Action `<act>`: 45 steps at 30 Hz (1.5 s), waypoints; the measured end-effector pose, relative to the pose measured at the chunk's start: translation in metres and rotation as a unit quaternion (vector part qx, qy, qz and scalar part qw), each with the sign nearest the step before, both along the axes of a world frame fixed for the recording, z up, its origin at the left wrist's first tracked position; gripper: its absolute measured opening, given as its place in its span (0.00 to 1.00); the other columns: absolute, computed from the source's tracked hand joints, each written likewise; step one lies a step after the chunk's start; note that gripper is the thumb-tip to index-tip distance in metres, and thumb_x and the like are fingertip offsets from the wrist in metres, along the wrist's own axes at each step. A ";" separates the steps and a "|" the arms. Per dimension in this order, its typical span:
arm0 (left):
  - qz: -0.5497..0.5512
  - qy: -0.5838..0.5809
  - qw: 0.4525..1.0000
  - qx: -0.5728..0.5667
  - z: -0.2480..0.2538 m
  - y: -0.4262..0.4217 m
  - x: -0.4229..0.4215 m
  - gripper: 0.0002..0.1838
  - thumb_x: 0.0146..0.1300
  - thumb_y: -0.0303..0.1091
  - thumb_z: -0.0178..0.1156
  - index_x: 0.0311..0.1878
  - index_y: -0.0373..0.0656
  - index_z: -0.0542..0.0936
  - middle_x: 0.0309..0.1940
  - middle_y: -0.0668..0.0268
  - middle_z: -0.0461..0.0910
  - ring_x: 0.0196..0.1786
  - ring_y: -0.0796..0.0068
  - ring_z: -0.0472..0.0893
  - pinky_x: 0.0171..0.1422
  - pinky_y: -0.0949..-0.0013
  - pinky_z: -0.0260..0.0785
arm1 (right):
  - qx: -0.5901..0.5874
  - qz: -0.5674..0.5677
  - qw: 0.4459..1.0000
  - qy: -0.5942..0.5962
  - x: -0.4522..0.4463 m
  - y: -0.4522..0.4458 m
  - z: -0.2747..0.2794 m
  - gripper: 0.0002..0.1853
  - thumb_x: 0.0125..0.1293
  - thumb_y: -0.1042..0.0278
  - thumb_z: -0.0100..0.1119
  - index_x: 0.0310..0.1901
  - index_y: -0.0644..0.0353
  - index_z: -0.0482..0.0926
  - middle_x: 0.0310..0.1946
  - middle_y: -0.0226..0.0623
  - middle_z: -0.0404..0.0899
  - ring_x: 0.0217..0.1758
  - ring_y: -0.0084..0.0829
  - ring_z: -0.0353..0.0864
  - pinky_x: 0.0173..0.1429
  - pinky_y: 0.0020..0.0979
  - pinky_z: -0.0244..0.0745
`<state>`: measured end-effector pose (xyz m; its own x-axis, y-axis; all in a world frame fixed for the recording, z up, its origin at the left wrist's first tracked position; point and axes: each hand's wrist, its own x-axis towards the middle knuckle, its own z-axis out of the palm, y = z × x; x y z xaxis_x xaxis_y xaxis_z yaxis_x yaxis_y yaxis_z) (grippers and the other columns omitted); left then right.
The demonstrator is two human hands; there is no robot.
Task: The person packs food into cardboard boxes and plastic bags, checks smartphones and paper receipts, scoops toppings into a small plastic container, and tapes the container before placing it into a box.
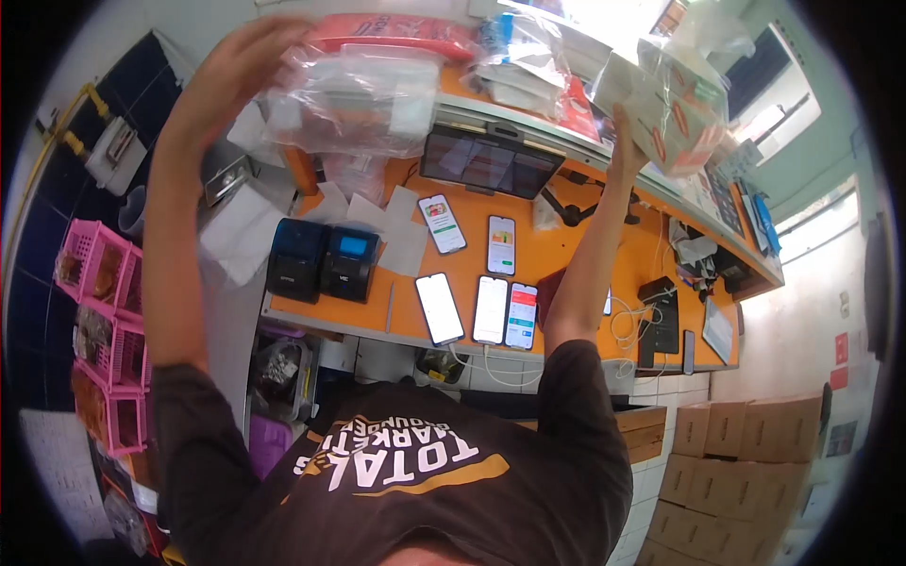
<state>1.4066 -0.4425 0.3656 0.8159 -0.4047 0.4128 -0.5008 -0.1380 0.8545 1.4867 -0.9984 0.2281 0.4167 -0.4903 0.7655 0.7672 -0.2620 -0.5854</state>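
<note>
Both arms reach forward to the raised shelf behind the orange desk [547, 236]. At the upper left, my left hand [250, 57] is blurred, beside a clear plastic bag [354, 104] and a red packet [387, 33]; whether it grips either cannot be made out. My right hand [628, 141], fingers up and apart, is against the near side of a transparent bag [675, 118] with printed boxes inside. Between the hands stand more plastic-wrapped packets [519, 61]. Below them a dark monitor [491, 160] leans at the back of the desk.
Several phones [490, 309] lie on the desk, some with white cables. Two black printers [300, 259] stand at its left. Pink baskets [118, 349] are stacked far left. Cardboard boxes [736, 472] are piled lower right. A black keyboard [665, 321] and loose cables lie at the right.
</note>
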 end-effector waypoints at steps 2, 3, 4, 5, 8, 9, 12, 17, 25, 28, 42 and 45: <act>0.028 0.061 0.998 -0.009 -0.025 0.051 -0.040 0.24 0.75 0.45 0.59 0.65 0.38 0.78 0.44 0.68 0.80 0.42 0.82 0.80 0.48 0.76 0.72 | -0.052 -0.045 0.998 -0.007 0.028 -0.012 -0.007 0.32 0.58 0.80 0.77 0.64 0.68 0.73 0.58 0.41 0.80 0.54 0.33 0.83 0.57 0.31 0.85; 0.021 0.089 0.996 -0.020 -0.037 0.073 -0.051 0.23 0.74 0.43 0.60 0.64 0.38 0.79 0.44 0.67 0.82 0.44 0.82 0.81 0.46 0.75 0.74 | -0.107 -0.095 0.990 -0.015 0.040 -0.015 -0.009 0.32 0.57 0.79 0.77 0.63 0.70 0.74 0.57 0.42 0.81 0.52 0.33 0.84 0.56 0.31 0.85; 0.022 0.089 0.996 -0.019 -0.041 0.084 -0.062 0.23 0.74 0.43 0.60 0.64 0.38 0.79 0.44 0.67 0.82 0.44 0.82 0.81 0.46 0.75 0.74 | -0.106 -0.094 0.990 -0.015 0.052 -0.015 -0.011 0.32 0.57 0.79 0.77 0.63 0.70 0.74 0.57 0.42 0.81 0.52 0.33 0.84 0.56 0.31 0.85; 0.031 0.106 0.994 0.006 -0.044 0.087 -0.074 0.23 0.74 0.43 0.60 0.64 0.38 0.79 0.43 0.67 0.82 0.42 0.82 0.81 0.45 0.76 0.73 | -0.090 -0.085 0.991 -0.059 0.059 -0.013 -0.015 0.32 0.57 0.79 0.77 0.63 0.71 0.74 0.57 0.43 0.81 0.52 0.33 0.84 0.56 0.32 0.85; 0.046 0.109 0.992 0.052 -0.039 0.063 -0.075 0.23 0.73 0.43 0.62 0.65 0.40 0.78 0.40 0.69 0.83 0.36 0.83 0.81 0.41 0.78 0.71 | -0.066 -0.082 0.991 -0.077 0.081 -0.011 -0.027 0.32 0.56 0.80 0.76 0.63 0.72 0.73 0.57 0.44 0.80 0.52 0.33 0.84 0.55 0.33 0.85; 0.022 0.083 0.993 0.079 -0.032 0.039 -0.071 0.26 0.72 0.46 0.63 0.66 0.39 0.77 0.40 0.69 0.82 0.36 0.83 0.81 0.41 0.78 0.72 | -0.056 -0.091 0.993 -0.055 0.083 -0.011 -0.033 0.33 0.56 0.81 0.76 0.63 0.72 0.72 0.57 0.45 0.80 0.53 0.33 0.83 0.55 0.33 0.85; -0.095 0.009 0.986 0.135 -0.019 -0.026 -0.047 0.28 0.71 0.47 0.64 0.68 0.40 0.76 0.41 0.67 0.82 0.39 0.82 0.83 0.44 0.77 0.74 | -0.075 -0.059 0.995 -0.040 0.089 -0.015 -0.035 0.36 0.55 0.82 0.75 0.65 0.72 0.69 0.57 0.45 0.80 0.55 0.34 0.83 0.55 0.32 0.86; -0.163 0.004 0.982 0.091 -0.023 -0.057 -0.038 0.28 0.71 0.46 0.64 0.68 0.40 0.76 0.43 0.66 0.83 0.41 0.81 0.84 0.48 0.74 0.76 | -0.004 -0.074 0.997 0.020 0.058 -0.068 -0.041 0.30 0.62 0.71 0.74 0.62 0.71 0.72 0.56 0.46 0.80 0.58 0.39 0.81 0.61 0.38 0.80; -0.023 0.057 0.998 -0.021 -0.052 0.105 -0.113 0.24 0.72 0.41 0.66 0.64 0.37 0.78 0.45 0.61 0.86 0.41 0.74 0.87 0.46 0.68 0.81 | -0.269 -0.162 0.919 0.240 -0.018 0.131 -0.178 0.23 0.66 0.62 0.69 0.56 0.70 0.79 0.58 0.49 0.80 0.61 0.47 0.80 0.69 0.46 0.71; 0.012 0.066 0.994 -0.089 -0.098 0.168 -0.161 0.20 0.74 0.41 0.64 0.62 0.39 0.78 0.46 0.62 0.86 0.40 0.75 0.86 0.45 0.69 0.79 | -0.385 -0.113 0.876 0.268 -0.091 0.227 -0.251 0.23 0.65 0.63 0.68 0.57 0.69 0.79 0.59 0.50 0.79 0.62 0.48 0.79 0.69 0.47 0.70; 0.655 0.345 0.457 -0.493 -0.436 0.147 -0.640 0.15 0.72 0.42 0.62 0.53 0.43 0.82 0.41 0.64 0.85 0.40 0.72 0.85 0.42 0.70 0.77 | -0.589 0.044 0.777 0.217 -0.265 0.412 -0.348 0.23 0.62 0.68 0.65 0.59 0.66 0.78 0.63 0.56 0.76 0.65 0.53 0.76 0.72 0.51 0.66; 0.640 0.240 0.289 -0.671 -0.487 0.121 -0.744 0.11 0.70 0.33 0.60 0.52 0.43 0.81 0.38 0.64 0.85 0.36 0.71 0.85 0.38 0.67 0.79 | -0.577 0.084 0.800 0.141 -0.293 0.475 -0.340 0.24 0.61 0.69 0.65 0.59 0.66 0.78 0.63 0.57 0.76 0.66 0.54 0.75 0.72 0.52 0.65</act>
